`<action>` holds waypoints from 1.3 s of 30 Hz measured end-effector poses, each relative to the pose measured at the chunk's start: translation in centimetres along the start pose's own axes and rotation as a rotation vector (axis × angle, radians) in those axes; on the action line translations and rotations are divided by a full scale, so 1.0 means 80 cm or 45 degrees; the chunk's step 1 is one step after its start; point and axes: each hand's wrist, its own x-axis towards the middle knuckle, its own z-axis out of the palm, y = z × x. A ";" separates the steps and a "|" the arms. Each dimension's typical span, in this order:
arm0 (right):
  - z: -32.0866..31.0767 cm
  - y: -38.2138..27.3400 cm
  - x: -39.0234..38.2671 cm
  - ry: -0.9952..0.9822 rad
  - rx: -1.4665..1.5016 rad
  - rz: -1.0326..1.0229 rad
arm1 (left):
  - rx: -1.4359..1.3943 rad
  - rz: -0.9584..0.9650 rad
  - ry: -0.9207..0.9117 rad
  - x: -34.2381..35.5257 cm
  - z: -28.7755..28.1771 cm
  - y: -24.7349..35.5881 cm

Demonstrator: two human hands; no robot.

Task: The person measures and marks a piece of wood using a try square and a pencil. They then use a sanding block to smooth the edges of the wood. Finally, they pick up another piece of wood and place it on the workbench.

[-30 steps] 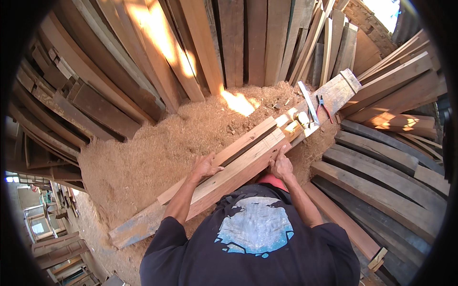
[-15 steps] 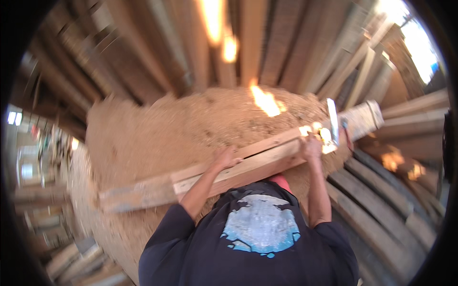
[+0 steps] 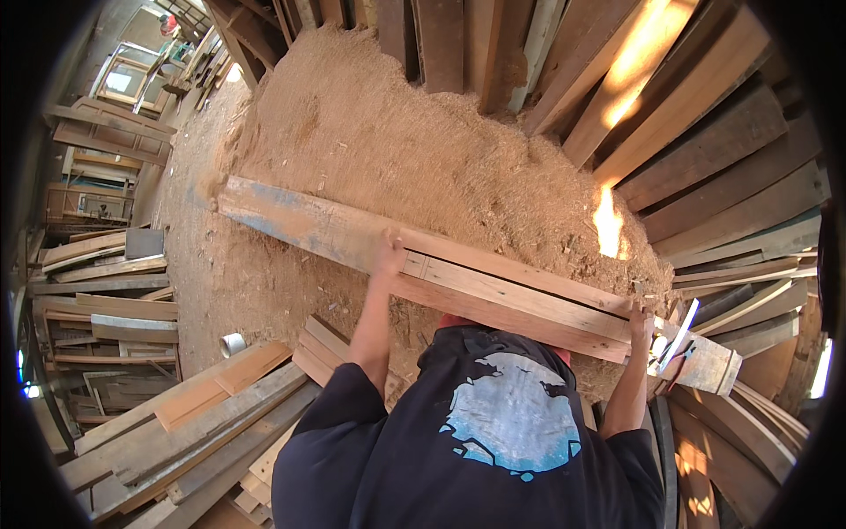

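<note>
A long plank with worn blue paint at its left end lies across in front of me, sloping down to the right. On it rest two shorter, pale timbers side by side, with a dark gap between them; the nearer timber has pencil-like lines across its left part. My left hand is closed on the left end of these timbers. At their right end, my right hand grips the nearer timber, its fingers partly hidden by glare. Just right of it stands a thin, bright metal strip, which I cannot identify.
A sawdust heap spreads beyond the plank. Many boards lean along the far and right sides. Stacked lumber lies at the near left, beside a small white cylinder. Wooden frames stand at far left.
My view has swung, so the timbers now slope down to the right instead of up. Both hands stay on the timbers. The picture is sharper now.
</note>
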 end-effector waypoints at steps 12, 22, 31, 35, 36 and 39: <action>0.008 0.017 -0.007 0.019 -0.313 -0.274 | 0.036 -0.022 -0.065 -0.022 -0.016 0.020; -0.007 0.160 0.061 -0.413 1.039 0.367 | 0.110 0.007 -0.076 0.011 0.001 -0.011; 0.022 0.115 0.081 -0.288 1.348 0.425 | 0.155 -0.127 -0.088 0.021 -0.014 -0.028; 0.049 0.113 0.103 -0.426 1.154 0.471 | 0.122 -0.085 -0.159 0.021 -0.007 -0.001; 0.061 0.095 0.100 -0.534 1.083 0.468 | 0.120 -0.075 -0.151 0.021 -0.011 -0.005; 0.045 0.019 0.060 -0.491 1.179 0.400 | 0.155 -0.080 -0.100 0.009 -0.033 -0.024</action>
